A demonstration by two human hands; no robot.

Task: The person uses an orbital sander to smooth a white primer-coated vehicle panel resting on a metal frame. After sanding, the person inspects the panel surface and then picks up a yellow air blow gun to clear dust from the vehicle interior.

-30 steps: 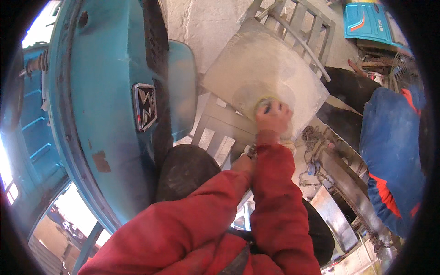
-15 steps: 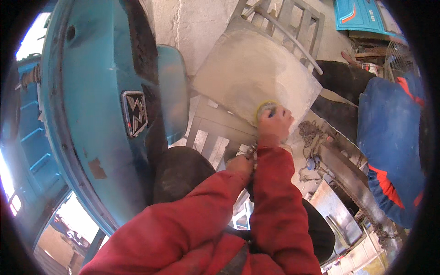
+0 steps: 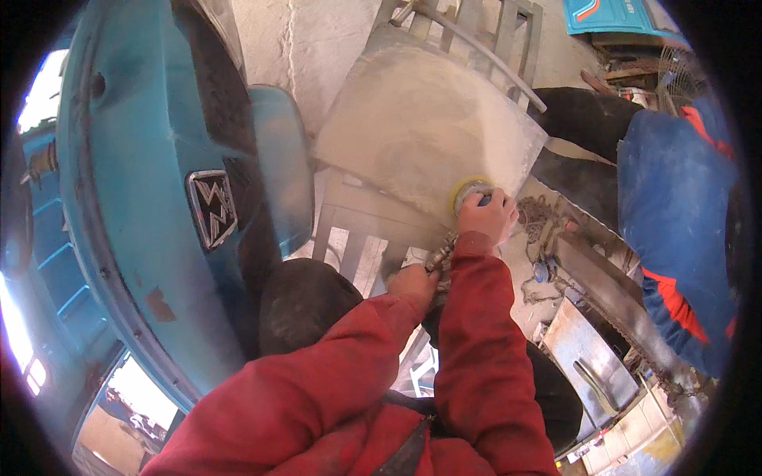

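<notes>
My right hand (image 3: pixel 492 216) is closed over the top of a small round sander (image 3: pixel 471 190) with a yellow-edged pad. The pad lies on the near right part of a flat, dusty beige panel (image 3: pixel 381 143). A darker patch shows in the middle of the panel's surface, paler powder around it. Closer to me, my left hand (image 3: pixel 411 282) is closed around the sander's hose (image 3: pixel 441 254), near a metal fitting. The fingers' undersides and part of the hose are hidden. Red sleeves cover both forearms.
The panel rests on a grey slatted metal stand (image 3: pixel 365 216). At left rises a large teal vehicle body (image 3: pixel 143 159) with a chrome badge (image 3: pixel 212 208). A person in blue and orange clothing (image 3: pixel 671 206) is close on the right, beside a metal beam (image 3: pixel 599 274) and scattered scrap.
My right hand and the sander have slid right and slightly nearer over the panel. My left hand stays on the hose. The whole view has shifted a little.
</notes>
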